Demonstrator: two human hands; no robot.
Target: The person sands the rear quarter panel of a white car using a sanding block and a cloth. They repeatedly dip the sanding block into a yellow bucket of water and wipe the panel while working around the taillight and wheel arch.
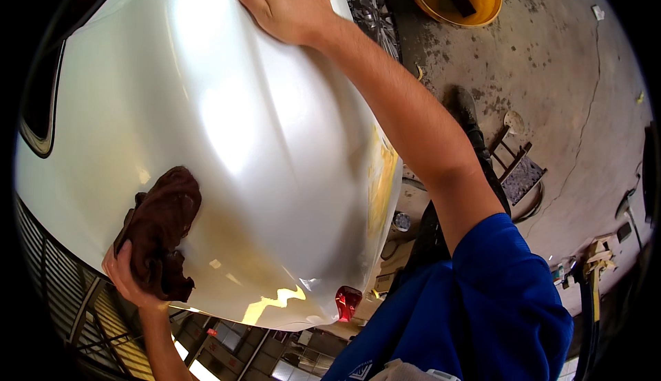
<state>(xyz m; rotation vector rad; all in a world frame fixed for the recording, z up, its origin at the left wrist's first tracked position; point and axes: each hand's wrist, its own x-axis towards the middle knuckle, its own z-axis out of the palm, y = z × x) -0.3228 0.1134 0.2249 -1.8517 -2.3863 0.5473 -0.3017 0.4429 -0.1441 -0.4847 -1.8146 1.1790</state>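
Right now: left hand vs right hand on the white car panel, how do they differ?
The left hand grips a dark brown rag against the near lower part of the white car panel; the right hand presses on the far upper edge, with something dark and small partly hidden under its fingers. The left arm comes in bent and close at the lower left; the right arm is stretched far out, its blue sleeve showing. Both hands bear on the same glossy panel.
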